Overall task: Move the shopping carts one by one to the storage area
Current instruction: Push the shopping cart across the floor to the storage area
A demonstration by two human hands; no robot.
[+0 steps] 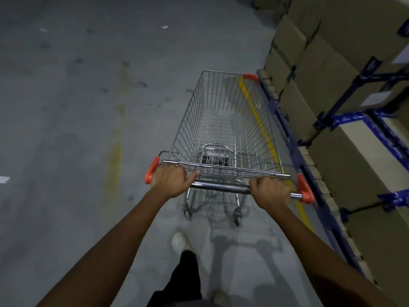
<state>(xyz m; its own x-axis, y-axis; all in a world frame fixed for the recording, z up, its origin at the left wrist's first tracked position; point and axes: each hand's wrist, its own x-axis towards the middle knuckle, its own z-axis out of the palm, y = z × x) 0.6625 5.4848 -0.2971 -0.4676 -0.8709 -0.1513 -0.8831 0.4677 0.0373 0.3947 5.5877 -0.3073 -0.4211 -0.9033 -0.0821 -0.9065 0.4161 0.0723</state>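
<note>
A wire shopping cart with orange corner caps stands on the grey concrete floor right in front of me, its basket empty. My left hand grips the left end of the metal push bar, thumb lying along the bar. My right hand grips the right end of the same bar, fingers curled over it. The cart points away from me, slightly to the right, along a yellow floor line.
Blue steel racking with large cardboard boxes runs close along the cart's right side. Open concrete floor with a faded yellow stripe lies to the left. My white shoe steps behind the cart.
</note>
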